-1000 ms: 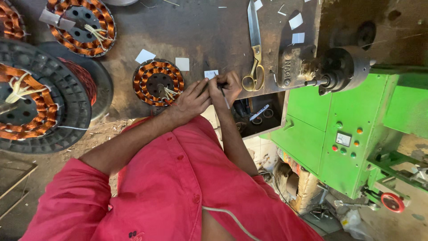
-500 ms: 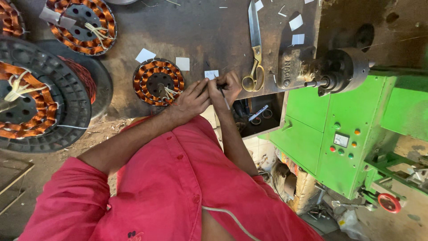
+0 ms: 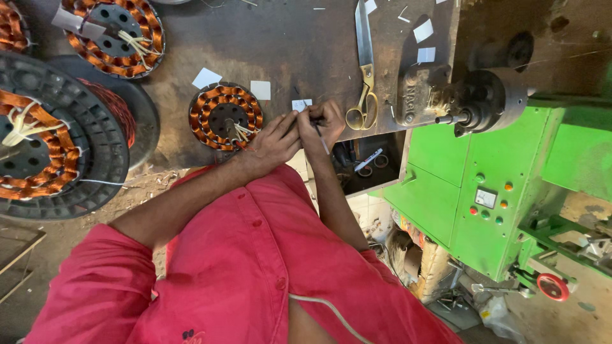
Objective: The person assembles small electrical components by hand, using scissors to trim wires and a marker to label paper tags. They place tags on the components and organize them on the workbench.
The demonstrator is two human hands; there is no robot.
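On the dark workbench, at far left, lies a big black wheel (image 3: 95,159) carrying a ring of copper coils (image 3: 44,146). Next to it, a smaller copper-wound ring (image 3: 224,116) sits flat, with white paper squares (image 3: 260,90) just beside it. Close to that ring, the left hand (image 3: 271,145) has its fingers bent and steadies a small white slip (image 3: 301,104) at the bench edge. Touching it, the right hand (image 3: 324,122) pinches a thin dark pen (image 3: 320,137) over the slip. Further right lie long scissors (image 3: 364,64) with yellow handles, then a green machine (image 3: 510,185) with coloured buttons.
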